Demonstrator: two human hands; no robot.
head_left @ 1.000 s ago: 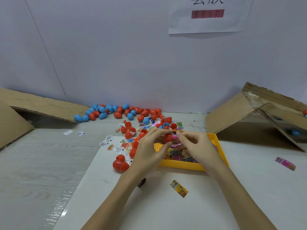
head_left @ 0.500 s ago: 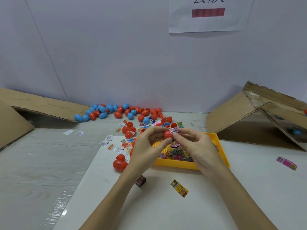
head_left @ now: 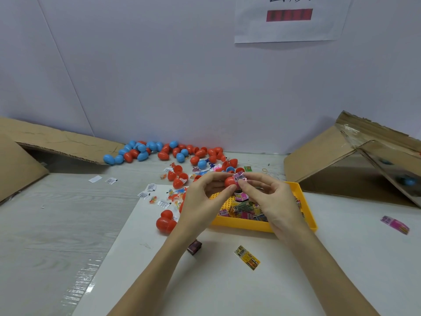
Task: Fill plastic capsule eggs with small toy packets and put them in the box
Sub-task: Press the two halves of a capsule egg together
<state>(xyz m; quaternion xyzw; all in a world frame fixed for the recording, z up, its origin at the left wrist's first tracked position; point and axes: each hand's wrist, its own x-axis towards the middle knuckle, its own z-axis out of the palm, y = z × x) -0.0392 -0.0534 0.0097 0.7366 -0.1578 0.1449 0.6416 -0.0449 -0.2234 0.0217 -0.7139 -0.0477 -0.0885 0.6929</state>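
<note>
Head view, nearest first: two bare forearms rise from the bottom edge over a smooth white sheet (head_left: 227,288) lying on the pale, wood-grained surface (head_left: 57,224). On the sheet, a flat yellow printed packet (head_left: 247,260) lies at 6 o'clock from the hands, and a small dark boxy piece (head_left: 194,247) sits just beside the left forearm. Two glossy red eggs (head_left: 165,222) lie touching at 8 o'clock from the hands.

Farther up, the left hand (head_left: 200,201) pinches a round red capsule half (head_left: 230,181) between thumb and curled fingers. The right hand (head_left: 268,201) pinches a crinkled pink foil packet (head_left: 239,177) with a barcode, held against the top of the capsule half. Both hands hover above a shallow rectangular yellow plastic tray (head_left: 305,208), whose floor is studded and strewn with small glossy packets.

At 9 o'clock from the tray, small white sachets (head_left: 150,187) and tiny orange figures are scattered. A pink packet (head_left: 394,224) lies well apart at 3 o'clock.

Beyond, at 11 to 12 o'clock, smooth blue and red egg capsules (head_left: 164,151) cluster against the wall. A creased cardboard flap (head_left: 57,142) lies at 10 o'clock, and a tilted cardboard box (head_left: 341,160) with shiny tape along its edges stands at 2 o'clock. A white paper sign (head_left: 289,19) hangs on the plain wall at 12 o'clock.
</note>
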